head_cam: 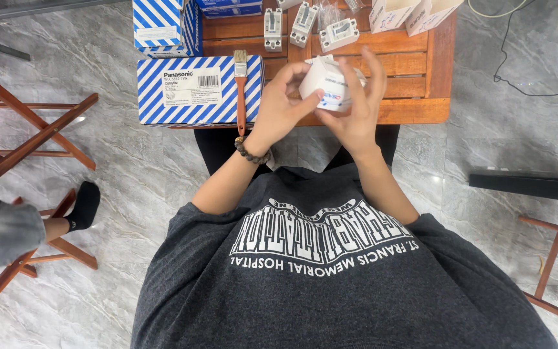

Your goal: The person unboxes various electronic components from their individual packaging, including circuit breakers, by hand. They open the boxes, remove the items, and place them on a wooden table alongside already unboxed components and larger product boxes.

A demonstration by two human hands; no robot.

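Both of my hands hold a small white cardboard box (326, 83) just above the near edge of a wooden slatted table (414, 84). My left hand (279, 106), with a bead bracelet on the wrist, grips the box's left side with thumb and fingers. My right hand (360, 110) wraps the box from the right and below, fingers spread over its top. The box shows a small blue and red mark on its front.
A blue-and-white striped carton (195, 90) lies at the table's left with a paintbrush (241, 90) beside it, another striped carton (163, 26) behind. Several white switch units (305, 26) and open small boxes (408, 14) sit further back. Wooden chairs and another person's leg stand at left.
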